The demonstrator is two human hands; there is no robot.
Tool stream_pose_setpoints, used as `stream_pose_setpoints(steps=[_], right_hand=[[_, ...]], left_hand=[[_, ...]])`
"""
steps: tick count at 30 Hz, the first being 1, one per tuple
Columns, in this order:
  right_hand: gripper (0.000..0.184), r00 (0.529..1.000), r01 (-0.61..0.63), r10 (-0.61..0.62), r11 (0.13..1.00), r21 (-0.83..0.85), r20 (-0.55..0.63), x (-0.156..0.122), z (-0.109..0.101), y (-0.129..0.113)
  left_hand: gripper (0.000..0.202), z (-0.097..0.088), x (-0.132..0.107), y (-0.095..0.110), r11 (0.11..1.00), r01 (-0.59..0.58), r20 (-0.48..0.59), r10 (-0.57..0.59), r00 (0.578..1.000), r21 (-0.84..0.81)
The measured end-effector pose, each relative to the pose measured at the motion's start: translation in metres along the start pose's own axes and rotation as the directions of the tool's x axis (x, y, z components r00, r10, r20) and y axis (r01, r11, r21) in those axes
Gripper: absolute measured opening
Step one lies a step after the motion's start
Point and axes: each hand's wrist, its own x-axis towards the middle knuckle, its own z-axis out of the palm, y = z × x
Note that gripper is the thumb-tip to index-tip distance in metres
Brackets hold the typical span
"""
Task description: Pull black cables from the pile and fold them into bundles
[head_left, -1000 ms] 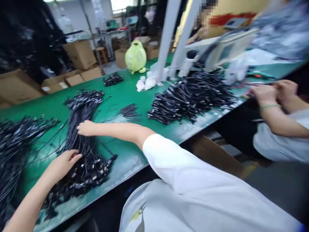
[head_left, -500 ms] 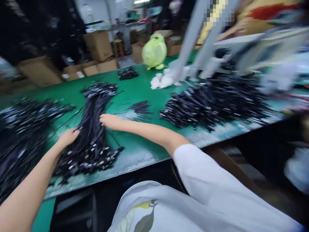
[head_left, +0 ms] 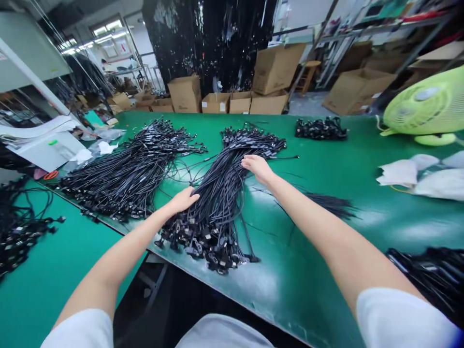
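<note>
A thick bundle of black cables lies on the green table in front of me, with black and metal connectors heaped at its near end. On the bundle's left edge, my left hand is closed around some strands, its fingers partly hidden by them. Higher up, my right hand rests against the right side, fingers stretched out and touching the cables. A second, wider spread of black cables lies to the left. Thin black strips are fanned out right of the bundle.
A small coiled cable bundle lies at the back, near a light-green fan and white crumpled pieces. More black cables are at right front. Cardboard boxes line the far edge; a white box stands at left.
My view has swung left, bringing in the left cable pile and side table. My right hand has moved farther up the bundle; my left hand stays at its left edge.
</note>
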Motion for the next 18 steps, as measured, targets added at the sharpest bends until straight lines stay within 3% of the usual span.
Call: stream_pose_setpoints(steps=[2, 5, 8, 11, 14, 18], right_hand=[[0.022, 0.995, -0.098, 0.097, 0.995, -0.017, -0.027, 0.043, 0.013, -0.001], [0.033, 0.972, -0.214, 0.202, 0.971, -0.103, -0.117, 0.093, 0.038, -0.005], [0.04, 0.935, -0.317, 0.263, 0.919, -0.233, -0.238, 0.131, 0.064, -0.011], [0.061, 0.913, -0.371, 0.266, 0.854, -0.365, -0.308, 0.157, 0.096, -0.015], [0.08, 0.933, -0.322, 0.183, 0.808, -0.493, -0.31, 0.17, 0.131, -0.016], [0.069, 0.99, -0.113, 0.036, 0.766, -0.633, -0.134, 0.175, 0.166, -0.02]], left_hand=[[0.039, 0.004, -0.002, -0.001, 1.0, -0.006, -0.019, 0.006, 1.0, -0.018], [0.043, 0.01, -0.005, -0.004, 0.999, -0.012, -0.034, 0.01, 0.999, -0.048], [0.047, 0.014, -0.007, -0.007, 0.996, -0.026, -0.038, 0.023, 0.999, -0.09], [0.048, 0.017, -0.008, -0.008, 0.992, -0.066, -0.052, 0.06, 0.997, -0.11], [0.049, 0.021, -0.005, -0.006, 0.991, -0.09, -0.056, 0.084, 0.995, -0.1], [0.053, 0.02, 0.001, -0.01, 0.989, -0.09, -0.041, 0.085, 0.996, -0.121]])
